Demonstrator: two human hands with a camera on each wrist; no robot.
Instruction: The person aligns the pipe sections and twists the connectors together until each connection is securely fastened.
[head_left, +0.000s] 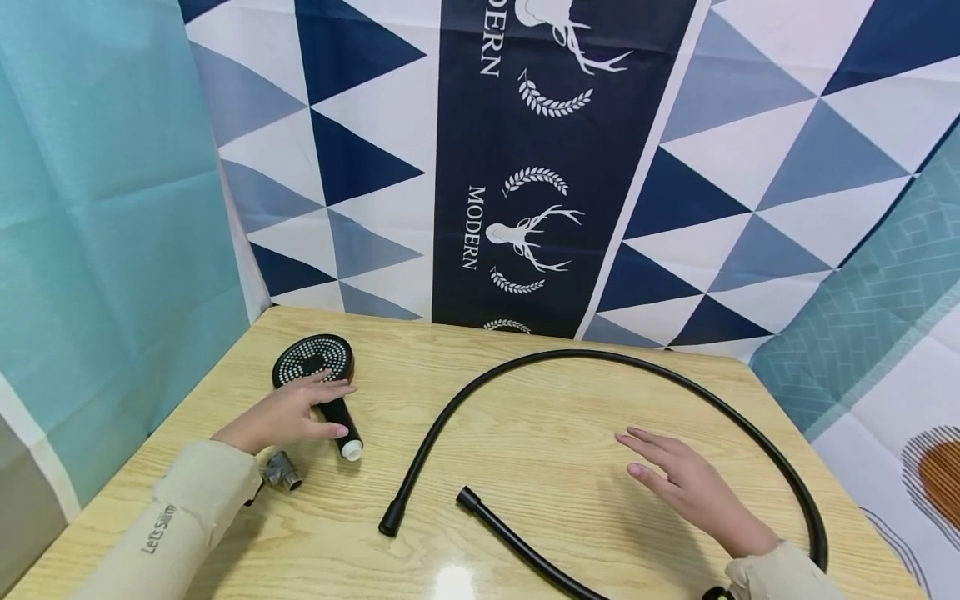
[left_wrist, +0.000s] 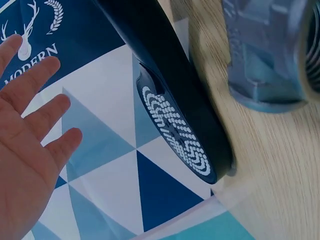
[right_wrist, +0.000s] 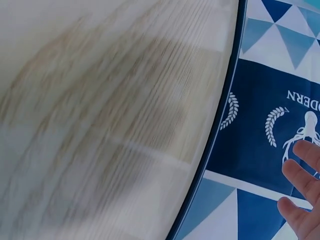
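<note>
A black shower head (head_left: 311, 352) lies face up at the table's left, its white-tipped handle towards me. Over it hovers my left hand (head_left: 288, 414), fingers spread; the left wrist view shows a gap between that hand (left_wrist: 30, 140) and the shower head (left_wrist: 172, 132). A grey metal fitting (head_left: 282, 472), partly hidden behind my sleeve, lies close by; its threaded opening shows in the left wrist view. My right hand (head_left: 697, 492) is held above the table with fingers extended, holding nothing. A black shower hose (head_left: 570, 353) loops around it, and both its ends lie mid-table.
The light wooden table (head_left: 525, 433) reaches back to a patterned curtain (head_left: 517, 167) with triangles and deer heads. Teal cloth (head_left: 112, 208) hangs along the left side, and more patterned cloth is at the right. The hose runs partly out of view at the bottom.
</note>
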